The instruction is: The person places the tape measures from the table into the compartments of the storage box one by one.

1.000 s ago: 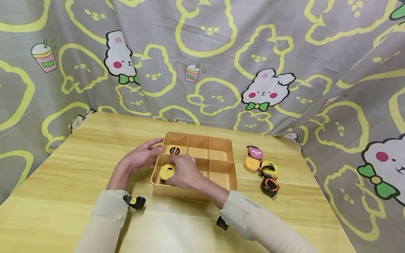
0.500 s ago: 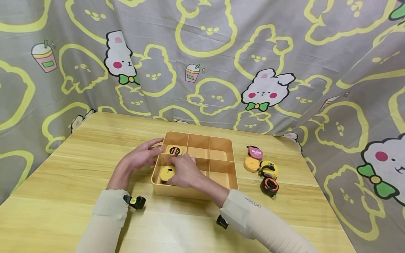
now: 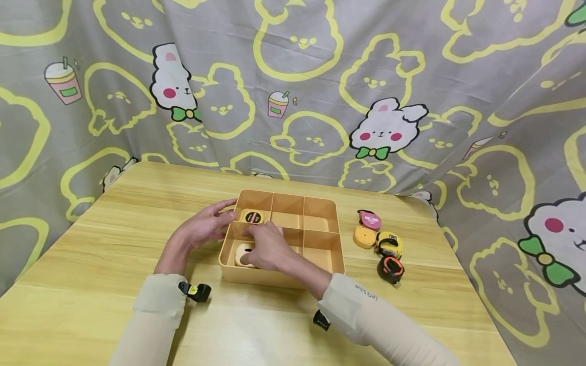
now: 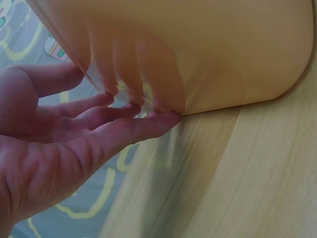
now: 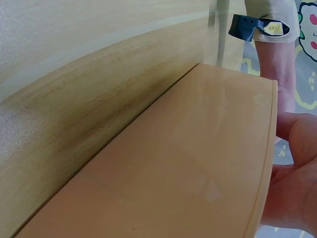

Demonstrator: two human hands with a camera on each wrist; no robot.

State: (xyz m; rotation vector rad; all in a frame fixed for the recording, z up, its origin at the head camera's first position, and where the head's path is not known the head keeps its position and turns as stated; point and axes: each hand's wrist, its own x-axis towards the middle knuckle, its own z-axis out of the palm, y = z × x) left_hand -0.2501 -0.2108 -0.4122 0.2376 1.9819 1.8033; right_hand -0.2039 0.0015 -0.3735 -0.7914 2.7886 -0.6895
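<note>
My right hand (image 3: pixel 270 247) reaches into the front-left compartment of an orange six-part box (image 3: pixel 279 276). Its thumb and fingers grip a small round tape measure (image 3: pixel 241 252), whose pale face with a dark spot shows past the thumb. On the box's left side, my left hand (image 3: pixel 205 225) touches the outer wall; in the left wrist view its fingers (image 4: pixel 148 126) are extended against that wall. A yellow tape measure (image 3: pixel 252 216) with a round black label lies in the back-left compartment. The box wall hides the right fingertips in the right wrist view.
Right of the box sit a pink tape measure (image 3: pixel 370 220), an orange-yellow one (image 3: pixel 364 237), a yellow-and-black one (image 3: pixel 389 245) and a black-and-orange one (image 3: pixel 390 269), close together on the wooden table (image 3: pixel 435 305). A patterned curtain (image 3: pixel 311 142) hangs behind.
The tape measure under my right hand has turned from a yellow face to a pale one, and the thumb has moved up onto it. The left hand and box have not visibly moved.
</note>
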